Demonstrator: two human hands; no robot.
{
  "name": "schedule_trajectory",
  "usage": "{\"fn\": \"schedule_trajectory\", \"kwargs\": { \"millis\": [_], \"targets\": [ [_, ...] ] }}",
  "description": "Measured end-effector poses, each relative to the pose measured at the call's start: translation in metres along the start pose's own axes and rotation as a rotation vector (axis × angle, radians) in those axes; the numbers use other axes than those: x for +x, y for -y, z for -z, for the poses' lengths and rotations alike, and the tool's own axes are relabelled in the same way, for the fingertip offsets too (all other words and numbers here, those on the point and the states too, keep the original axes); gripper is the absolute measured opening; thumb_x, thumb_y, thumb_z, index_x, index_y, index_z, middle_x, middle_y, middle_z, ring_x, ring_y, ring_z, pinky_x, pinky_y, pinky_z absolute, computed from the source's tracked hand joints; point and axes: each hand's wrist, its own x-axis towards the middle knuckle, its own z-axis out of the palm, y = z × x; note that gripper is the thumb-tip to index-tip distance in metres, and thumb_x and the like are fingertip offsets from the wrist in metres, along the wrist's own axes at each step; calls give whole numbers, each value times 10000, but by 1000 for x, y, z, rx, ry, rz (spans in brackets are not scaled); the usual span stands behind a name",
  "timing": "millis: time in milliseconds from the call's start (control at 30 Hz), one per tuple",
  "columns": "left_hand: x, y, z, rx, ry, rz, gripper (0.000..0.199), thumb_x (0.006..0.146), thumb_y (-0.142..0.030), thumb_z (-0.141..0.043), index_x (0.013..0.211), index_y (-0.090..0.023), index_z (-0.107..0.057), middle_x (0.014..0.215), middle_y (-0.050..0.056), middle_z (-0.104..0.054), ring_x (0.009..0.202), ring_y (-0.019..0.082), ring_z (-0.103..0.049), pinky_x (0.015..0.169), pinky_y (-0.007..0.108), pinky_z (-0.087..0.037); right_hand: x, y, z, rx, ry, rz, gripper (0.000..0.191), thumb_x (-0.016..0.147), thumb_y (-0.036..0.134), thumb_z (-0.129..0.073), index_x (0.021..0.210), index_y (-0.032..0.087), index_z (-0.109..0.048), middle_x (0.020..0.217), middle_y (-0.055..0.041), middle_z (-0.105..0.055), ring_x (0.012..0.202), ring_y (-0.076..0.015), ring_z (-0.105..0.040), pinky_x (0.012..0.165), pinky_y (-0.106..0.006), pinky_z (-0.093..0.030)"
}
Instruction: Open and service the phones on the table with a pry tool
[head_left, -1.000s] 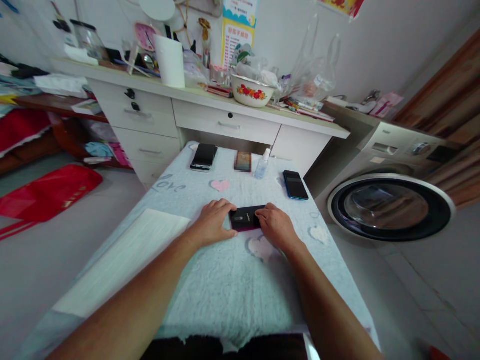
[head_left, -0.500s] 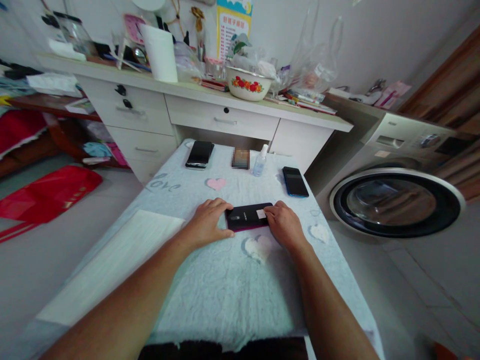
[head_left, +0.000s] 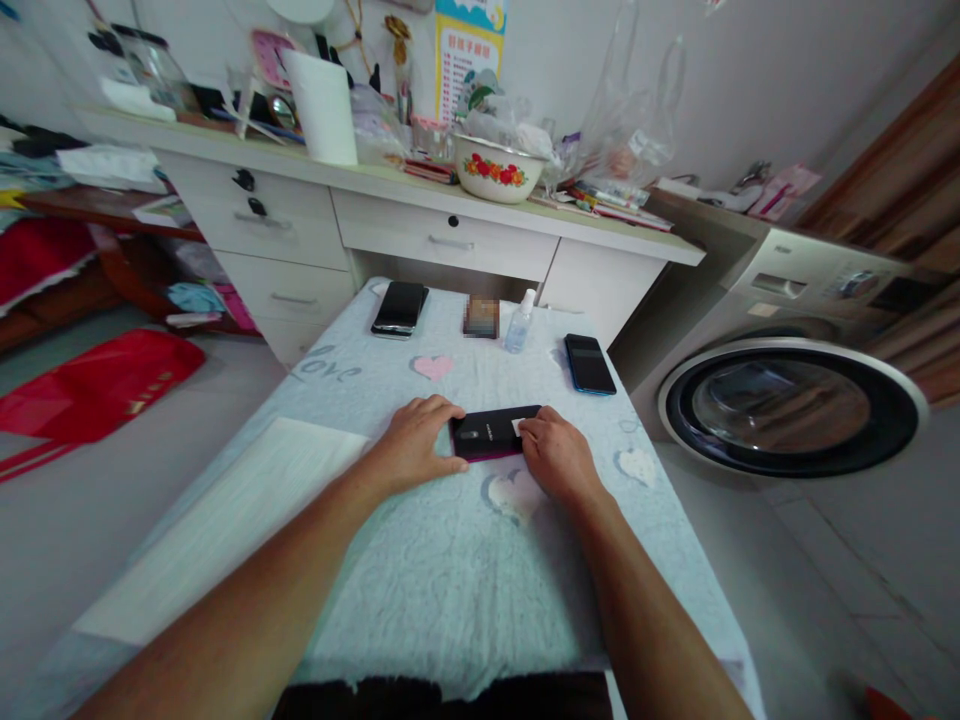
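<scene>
A black phone (head_left: 491, 434) lies back side up on the cloth-covered table, with a magenta edge showing beneath its near side. My left hand (head_left: 420, 445) grips its left end between thumb and forefinger. At the right end, my right hand (head_left: 556, 450) has its fingers closed over a small white sticker (head_left: 517, 427) on the phone's back, partly covering it. Beyond the hands are a stack of dark phones (head_left: 400, 308), a small brown blurred item (head_left: 481, 317), a clear spray bottle (head_left: 520, 322) and a dark phone with a blue edge (head_left: 590, 364).
A pale flat strip (head_left: 232, 525) lies along the table's left side. Behind the table stands a white desk (head_left: 450, 240) with a flowered bowl (head_left: 499, 170) and a paper roll (head_left: 322, 108). A washing machine (head_left: 787, 400) is at the right, a red bag (head_left: 97, 385) on the floor at left.
My right hand has shifted slightly left along the phone and now covers more of its right end and the white sticker. My left hand has hardly moved.
</scene>
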Motion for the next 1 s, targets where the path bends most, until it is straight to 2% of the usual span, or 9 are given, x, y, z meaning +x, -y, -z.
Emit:
{"fn": "schedule_trajectory", "kwargs": {
  "millis": [667,1000],
  "targets": [
    [0,1,-1,5,-32,-16,524,645,-415,-743,1107,-226,-584,1115,55,-594,1039,267,-528,914,396,-406,-9,28,-5,56,23,310,264,950,241,-415,867,200,-663,907,-37,-571,754,-126,-545,650,-239,-360],
    [1,4,-4,-1,-33,-15,532,641,-425,-743,1110,-227,-588,1140,57,-595,1051,268,-528,924,400,-405,-10,30,-4,75,47,370,238,931,225,-439,852,200,-662,882,-24,-558,713,-115,-514,624,-236,-329]
  ]
}}
